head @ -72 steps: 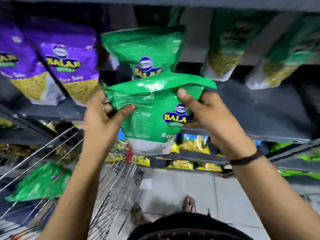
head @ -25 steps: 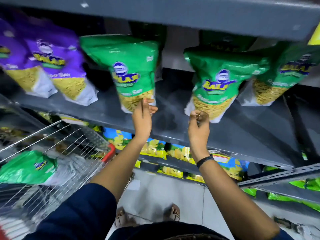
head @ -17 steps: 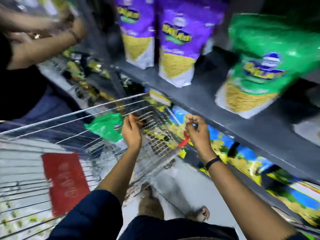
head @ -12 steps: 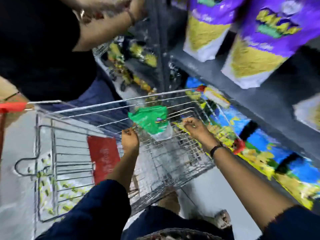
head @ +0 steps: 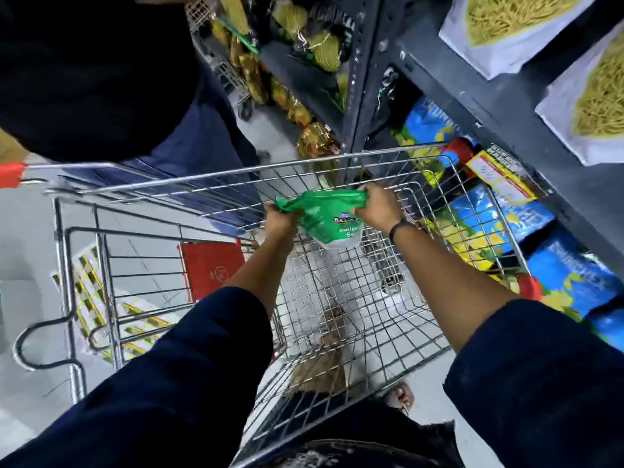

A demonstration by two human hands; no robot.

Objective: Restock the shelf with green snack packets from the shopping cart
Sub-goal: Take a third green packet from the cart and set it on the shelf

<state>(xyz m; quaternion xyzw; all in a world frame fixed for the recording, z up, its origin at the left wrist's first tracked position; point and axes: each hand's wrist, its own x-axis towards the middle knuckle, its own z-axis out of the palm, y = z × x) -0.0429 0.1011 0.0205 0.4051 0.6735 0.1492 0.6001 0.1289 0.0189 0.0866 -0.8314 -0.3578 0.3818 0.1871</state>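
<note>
Inside the cart [head: 337,162], gripping one green packet [head: 324,219] by its crumpled top edge: left hand [head: 282,216] closed on the left corner, right hand [head: 378,207] closed on the right corner, a dark band [head: 398,228] on that wrist. Hanging between both fists above the wire floor, label facing up, pale bottom end pointing down. Beside the cart on the right, a grey shelf [head: 489,106] with white-based packs [head: 499,32] of yellow strands, blue packs [head: 499,217] stacked below, and a second person [head: 101,72] in dark clothes at the far side.

Grey floor [head: 30,231], dark steel racking [head: 366,72]
</note>
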